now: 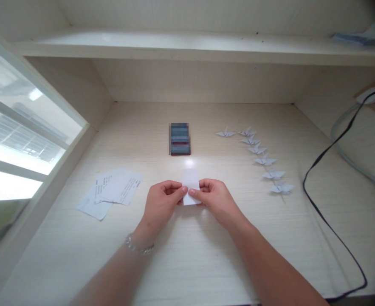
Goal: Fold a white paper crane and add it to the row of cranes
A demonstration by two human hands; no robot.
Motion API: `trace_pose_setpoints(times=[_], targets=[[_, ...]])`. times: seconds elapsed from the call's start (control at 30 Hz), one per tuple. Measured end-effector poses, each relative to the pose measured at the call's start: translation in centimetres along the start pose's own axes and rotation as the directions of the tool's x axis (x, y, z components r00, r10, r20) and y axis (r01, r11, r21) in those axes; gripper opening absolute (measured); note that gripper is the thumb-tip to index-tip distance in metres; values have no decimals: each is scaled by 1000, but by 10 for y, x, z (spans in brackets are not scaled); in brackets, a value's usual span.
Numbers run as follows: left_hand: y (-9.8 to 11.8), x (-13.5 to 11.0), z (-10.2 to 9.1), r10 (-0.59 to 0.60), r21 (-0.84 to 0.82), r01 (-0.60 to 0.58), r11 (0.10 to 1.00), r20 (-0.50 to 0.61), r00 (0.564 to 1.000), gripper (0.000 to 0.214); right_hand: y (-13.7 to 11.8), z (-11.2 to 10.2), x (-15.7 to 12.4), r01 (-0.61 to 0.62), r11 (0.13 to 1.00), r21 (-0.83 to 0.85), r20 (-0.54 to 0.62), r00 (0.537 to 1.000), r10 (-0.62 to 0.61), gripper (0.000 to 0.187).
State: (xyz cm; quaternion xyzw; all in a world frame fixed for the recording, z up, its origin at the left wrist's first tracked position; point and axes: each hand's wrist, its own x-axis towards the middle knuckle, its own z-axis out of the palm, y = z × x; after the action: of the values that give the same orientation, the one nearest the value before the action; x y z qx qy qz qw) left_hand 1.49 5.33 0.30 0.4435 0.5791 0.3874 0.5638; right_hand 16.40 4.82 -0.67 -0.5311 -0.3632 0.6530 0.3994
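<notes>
A small white piece of paper [191,176], taller than it is wide, is held between both hands near the middle of the desk. My left hand [164,199] grips its left edge, thumb on top and fingers curled behind. On the opposite edge, my right hand [217,197] pinches it the same way, and the two thumbs nearly meet on the paper's face. Whether the paper is folded is hard to make out. Several white paper cranes [265,160] stand in a curved row to the right of my hands.
Overlapping printed paper sheets [119,187] lie at the left. Behind my hands sits a dark, pixelated rectangular object [180,139]. A black cable [314,206] loops down the right side. Above the desk runs a shelf [187,49], and a window [21,123] is at the left.
</notes>
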Motion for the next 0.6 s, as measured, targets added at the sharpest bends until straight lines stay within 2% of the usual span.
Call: trace_pose_setpoints(times=[0.2, 0.6], targets=[[-1, -1, -1, 24, 26, -25, 999, 5, 1000, 21, -2, 1, -1, 2, 1000, -1, -4, 1000, -2, 24], [3, -2, 3, -21, -3, 21, 1000, -6, 1000, 21, -7, 0, -4, 13, 997, -74, -14, 1000, -15, 21]])
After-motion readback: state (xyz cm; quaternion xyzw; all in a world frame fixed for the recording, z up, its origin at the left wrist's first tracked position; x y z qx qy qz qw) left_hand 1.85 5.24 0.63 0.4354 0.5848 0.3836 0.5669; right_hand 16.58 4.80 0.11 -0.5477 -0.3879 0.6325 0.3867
